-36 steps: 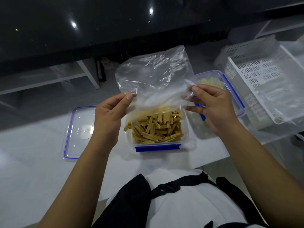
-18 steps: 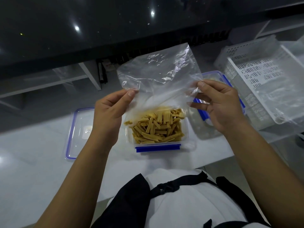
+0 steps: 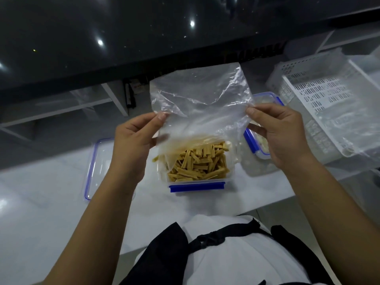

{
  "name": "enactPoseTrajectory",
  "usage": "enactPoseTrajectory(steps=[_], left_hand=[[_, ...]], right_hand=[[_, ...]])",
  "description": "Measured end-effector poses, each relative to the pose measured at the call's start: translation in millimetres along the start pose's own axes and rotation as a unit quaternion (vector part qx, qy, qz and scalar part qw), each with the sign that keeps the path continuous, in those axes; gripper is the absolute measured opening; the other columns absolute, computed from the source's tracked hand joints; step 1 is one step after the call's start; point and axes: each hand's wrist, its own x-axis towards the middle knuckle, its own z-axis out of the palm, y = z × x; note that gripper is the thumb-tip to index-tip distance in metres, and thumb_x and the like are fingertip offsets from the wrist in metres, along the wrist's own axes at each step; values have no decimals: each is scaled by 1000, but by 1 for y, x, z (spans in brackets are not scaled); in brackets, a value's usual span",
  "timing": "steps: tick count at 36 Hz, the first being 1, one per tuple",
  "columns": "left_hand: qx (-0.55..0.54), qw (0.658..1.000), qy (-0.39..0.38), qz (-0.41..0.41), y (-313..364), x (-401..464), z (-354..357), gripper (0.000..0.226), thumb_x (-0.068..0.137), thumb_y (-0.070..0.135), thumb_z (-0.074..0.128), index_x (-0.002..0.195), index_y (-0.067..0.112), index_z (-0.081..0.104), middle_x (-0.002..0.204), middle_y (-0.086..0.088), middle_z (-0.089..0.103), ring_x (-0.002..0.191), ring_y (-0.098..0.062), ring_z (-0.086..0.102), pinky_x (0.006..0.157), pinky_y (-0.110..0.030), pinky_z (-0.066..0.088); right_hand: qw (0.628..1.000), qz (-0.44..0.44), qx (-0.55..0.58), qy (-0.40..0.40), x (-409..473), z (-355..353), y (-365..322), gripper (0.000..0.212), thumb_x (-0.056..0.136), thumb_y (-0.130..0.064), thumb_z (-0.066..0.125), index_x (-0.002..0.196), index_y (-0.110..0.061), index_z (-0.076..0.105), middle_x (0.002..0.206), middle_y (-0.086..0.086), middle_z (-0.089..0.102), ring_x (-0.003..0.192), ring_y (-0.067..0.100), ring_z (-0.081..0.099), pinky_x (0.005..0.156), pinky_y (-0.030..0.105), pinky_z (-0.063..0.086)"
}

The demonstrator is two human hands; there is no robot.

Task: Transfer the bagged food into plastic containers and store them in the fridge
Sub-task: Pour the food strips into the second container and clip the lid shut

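A clear plastic bag (image 3: 201, 99) hangs upside down over an open clear container (image 3: 230, 173) with blue clips. My left hand (image 3: 131, 145) pinches the bag's left edge and my right hand (image 3: 281, 134) pinches its right edge. The bag looks empty. Yellow-brown food strips (image 3: 199, 163) fill the container, and the bag's lower mouth drapes over its far side. A second closed container (image 3: 257, 145) with blue clips and pale food stands behind my right hand, partly hidden.
A clear lid with a blue rim (image 3: 96, 167) lies flat on the white table (image 3: 51, 212) to the left. A white slotted basket (image 3: 329, 103) with plastic film sits at the right. A dark glossy counter (image 3: 123, 38) runs behind.
Both hands have raised the bag and spread it wider, so it hangs higher above the container. The strips stay in the container.
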Motion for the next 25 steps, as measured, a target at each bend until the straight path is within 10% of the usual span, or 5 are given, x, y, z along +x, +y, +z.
enactPoseTrajectory(steps=[9,16,20,25], left_hand=[[102,991,-29,81,3,14,42,12,83,41,74,93,43,79,95,11,78,93,-5,72,73,-13,55],[189,964,-50,179,20,51,133,3,88,42,75,90,42,76,126,16,64,125,-5,55,108,-47,46],[264,940,-95,194,25,69,206,5,90,41,72,87,45,71,153,14,44,150,-10,23,117,-33,17],[286,924,-176,184,7,88,296,14,90,35,73,94,23,80,152,4,50,150,-16,25,123,-42,19]], right_hand=[[992,-63,-69,89,9,-37,-10,14,83,-7,79,79,-21,76,92,-8,76,91,10,71,88,29,55],[959,-116,-167,197,22,-114,-41,4,87,-14,76,83,-14,74,105,-3,72,94,-7,64,77,4,44],[941,-82,-222,244,44,-171,-55,8,86,-24,77,87,-16,75,105,-7,72,100,4,65,87,15,47],[926,14,-284,249,86,-244,-53,15,85,-32,75,87,-18,73,96,-3,70,81,11,64,72,27,51]])
